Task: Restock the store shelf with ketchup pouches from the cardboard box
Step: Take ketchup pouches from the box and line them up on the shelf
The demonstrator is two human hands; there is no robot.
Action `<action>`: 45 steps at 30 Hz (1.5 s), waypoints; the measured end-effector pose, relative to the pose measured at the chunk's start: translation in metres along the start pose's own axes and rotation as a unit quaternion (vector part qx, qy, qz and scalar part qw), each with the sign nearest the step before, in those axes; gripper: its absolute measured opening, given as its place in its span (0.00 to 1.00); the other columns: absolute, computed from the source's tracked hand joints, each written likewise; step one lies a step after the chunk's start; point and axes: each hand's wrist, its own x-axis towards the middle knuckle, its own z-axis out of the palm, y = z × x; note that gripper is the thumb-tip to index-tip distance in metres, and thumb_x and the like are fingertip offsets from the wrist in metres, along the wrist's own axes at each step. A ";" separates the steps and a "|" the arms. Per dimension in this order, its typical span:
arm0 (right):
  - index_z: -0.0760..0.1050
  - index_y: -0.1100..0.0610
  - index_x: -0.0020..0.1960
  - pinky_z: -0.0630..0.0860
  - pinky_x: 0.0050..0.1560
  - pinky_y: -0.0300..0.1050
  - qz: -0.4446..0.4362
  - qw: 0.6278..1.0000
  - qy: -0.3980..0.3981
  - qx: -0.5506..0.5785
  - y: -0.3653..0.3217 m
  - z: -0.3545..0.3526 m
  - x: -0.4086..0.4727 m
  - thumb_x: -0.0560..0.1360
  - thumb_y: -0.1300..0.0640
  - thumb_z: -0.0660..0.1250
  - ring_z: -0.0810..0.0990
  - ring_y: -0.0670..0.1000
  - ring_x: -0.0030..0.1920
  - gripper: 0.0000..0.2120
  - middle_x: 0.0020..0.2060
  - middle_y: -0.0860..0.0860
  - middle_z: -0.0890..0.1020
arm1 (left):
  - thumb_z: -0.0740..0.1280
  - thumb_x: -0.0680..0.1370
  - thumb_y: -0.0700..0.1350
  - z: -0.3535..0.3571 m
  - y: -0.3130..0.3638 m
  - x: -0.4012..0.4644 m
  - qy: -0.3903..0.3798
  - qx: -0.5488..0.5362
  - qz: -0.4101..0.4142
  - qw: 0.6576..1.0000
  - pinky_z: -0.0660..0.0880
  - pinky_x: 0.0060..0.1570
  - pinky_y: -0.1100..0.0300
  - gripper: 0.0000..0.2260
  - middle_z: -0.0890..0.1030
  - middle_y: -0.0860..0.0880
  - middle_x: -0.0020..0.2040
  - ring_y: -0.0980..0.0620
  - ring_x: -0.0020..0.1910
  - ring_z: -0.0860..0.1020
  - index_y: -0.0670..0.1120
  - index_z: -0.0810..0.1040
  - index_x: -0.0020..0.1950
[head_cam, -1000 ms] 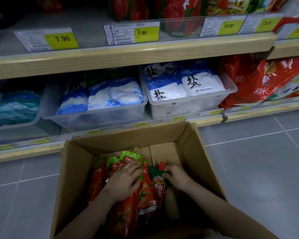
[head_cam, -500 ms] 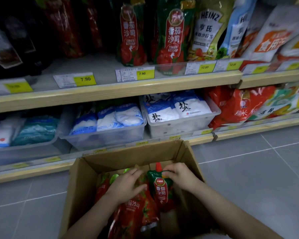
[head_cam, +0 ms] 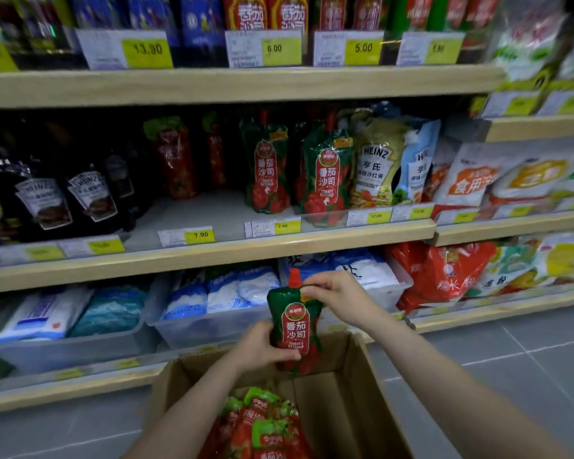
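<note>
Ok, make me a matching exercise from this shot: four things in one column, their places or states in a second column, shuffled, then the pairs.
Things
1. green pouch
2. box
3. salt bags
4. dark Heinz bottles

Places or states
A. on the floor, flaps open, red pouches inside
B. on the middle shelf, at the left
C. held upright above the box, left hand low on it, right hand at its top
D. in clear bins on the bottom shelf

Pairs: 1-C, 2-A, 3-D, 4-B
</note>
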 end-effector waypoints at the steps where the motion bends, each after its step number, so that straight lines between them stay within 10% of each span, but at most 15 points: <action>1: 0.81 0.57 0.47 0.76 0.39 0.31 -0.002 1.000 0.013 -0.010 -0.004 -0.004 0.003 0.74 0.59 0.66 0.80 0.39 0.39 0.05 0.37 0.44 0.82 | 0.78 0.64 0.52 -0.001 0.004 0.001 0.004 -0.011 0.000 1.000 0.74 0.59 0.57 0.26 0.80 0.52 0.57 0.56 0.57 0.77 0.51 0.74 0.59; 5: 0.81 0.55 0.45 0.80 0.41 0.44 -0.018 0.997 0.080 -0.003 -0.013 -0.014 0.012 0.73 0.58 0.68 0.83 0.48 0.42 0.04 0.39 0.51 0.84 | 0.77 0.64 0.53 -0.003 0.019 0.004 0.049 -0.035 0.009 0.998 0.75 0.58 0.56 0.25 0.81 0.51 0.57 0.57 0.55 0.78 0.50 0.75 0.59; 10: 0.77 0.45 0.49 0.79 0.40 0.36 0.021 0.996 0.012 0.089 -0.002 -0.016 0.002 0.68 0.54 0.73 0.82 0.42 0.46 0.11 0.45 0.44 0.84 | 0.77 0.65 0.49 -0.005 0.030 0.009 0.082 -0.050 0.011 0.995 0.76 0.57 0.54 0.21 0.81 0.50 0.55 0.54 0.55 0.78 0.50 0.77 0.56; 19: 0.81 0.51 0.46 0.80 0.50 0.49 -0.029 0.997 0.047 0.062 -0.031 -0.025 0.024 0.67 0.57 0.74 0.83 0.50 0.47 0.09 0.45 0.52 0.85 | 0.79 0.62 0.47 -0.057 0.074 0.022 0.201 -0.046 0.120 0.971 0.75 0.41 0.72 0.19 0.81 0.61 0.43 0.66 0.45 0.79 0.60 0.75 0.47; 27: 0.79 0.49 0.46 0.79 0.45 0.34 -0.138 0.981 0.116 0.071 -0.106 -0.055 0.093 0.68 0.60 0.73 0.82 0.40 0.43 0.09 0.41 0.44 0.83 | 0.77 0.62 0.49 -0.147 0.140 0.049 0.308 -0.029 0.251 0.917 0.74 0.47 0.70 0.21 0.82 0.57 0.48 0.64 0.48 0.79 0.56 0.75 0.52; 45: 0.74 0.59 0.59 0.71 0.47 0.38 -0.043 0.977 0.208 -0.018 -0.066 -0.032 0.142 0.73 0.51 0.68 0.74 0.45 0.49 0.18 0.53 0.55 0.80 | 0.73 0.68 0.55 -0.151 0.106 0.099 0.262 0.003 0.136 0.955 0.66 0.36 0.83 0.19 0.76 0.66 0.44 0.79 0.39 0.71 0.56 0.75 0.57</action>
